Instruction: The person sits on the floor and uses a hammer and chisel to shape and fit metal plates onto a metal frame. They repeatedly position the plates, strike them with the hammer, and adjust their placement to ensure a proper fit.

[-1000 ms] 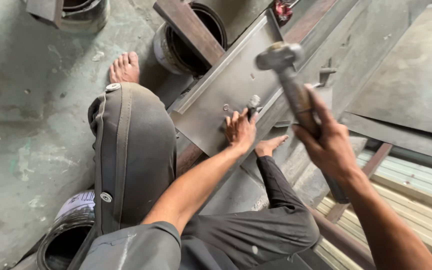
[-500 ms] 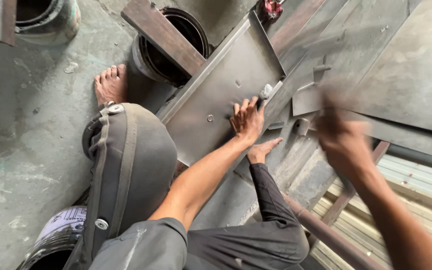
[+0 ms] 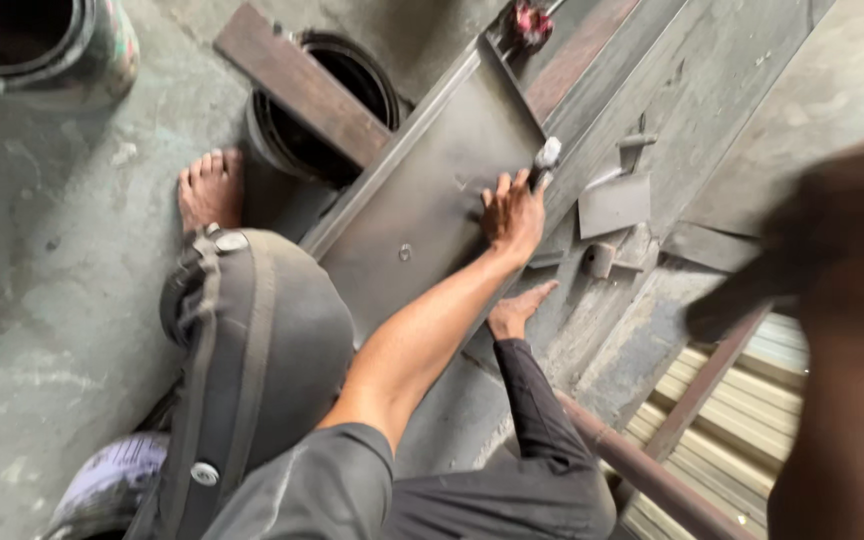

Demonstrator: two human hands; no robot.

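Left hand pins a small metal piece to the steel panel

The left hand (image 3: 514,215) presses flat on the grey steel panel (image 3: 422,225), its grip pinching a small metal punch (image 3: 545,160) at the hand's one o'clock (upright, near the panel's edge). The right hand (image 3: 842,260) is a blur at three o'clock; its grip I cannot tell.

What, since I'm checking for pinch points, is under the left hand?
The left hand lies on a flat grey metal plate, holding a short metal tool at the plate's edge. Whatever is beneath the palm is covered.
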